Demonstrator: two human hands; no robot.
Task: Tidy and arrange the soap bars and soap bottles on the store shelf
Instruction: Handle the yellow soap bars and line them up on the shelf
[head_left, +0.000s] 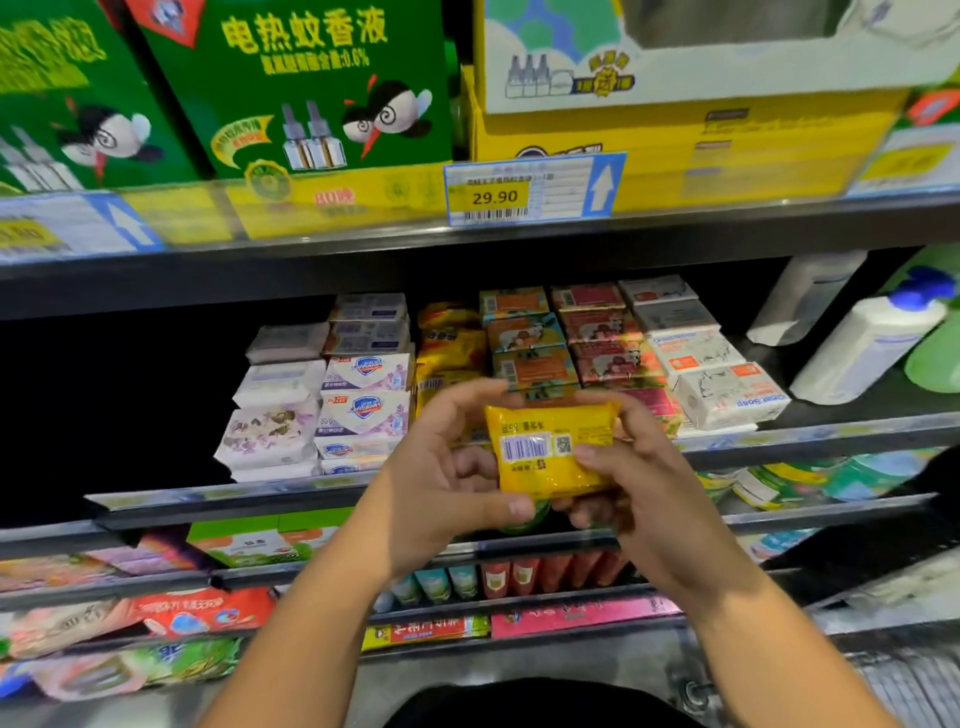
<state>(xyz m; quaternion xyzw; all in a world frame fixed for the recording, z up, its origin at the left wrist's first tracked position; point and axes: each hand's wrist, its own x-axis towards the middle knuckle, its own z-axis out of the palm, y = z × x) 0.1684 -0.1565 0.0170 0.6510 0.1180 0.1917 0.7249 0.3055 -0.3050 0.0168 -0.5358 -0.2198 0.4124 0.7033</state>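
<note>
Yellow soap bar (553, 449) held in front of shelf (363, 491), barcode side up | my left hand (441, 467) and right hand (631, 475) fingers curl round its ends | yellow stack (449, 343) behind looks slumped, blurry | risk: slick wrapper slips, or pushing it in topples neighbours.

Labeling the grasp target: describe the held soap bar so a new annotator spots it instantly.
Find the 29.90 price tag, then drop to the soap shelf below. In front of it, the left hand and right hand hold a yellow soap bar. Unlike the yellow packs stacked behind, it is off the shelf, white barcode facing the camera.
</note>
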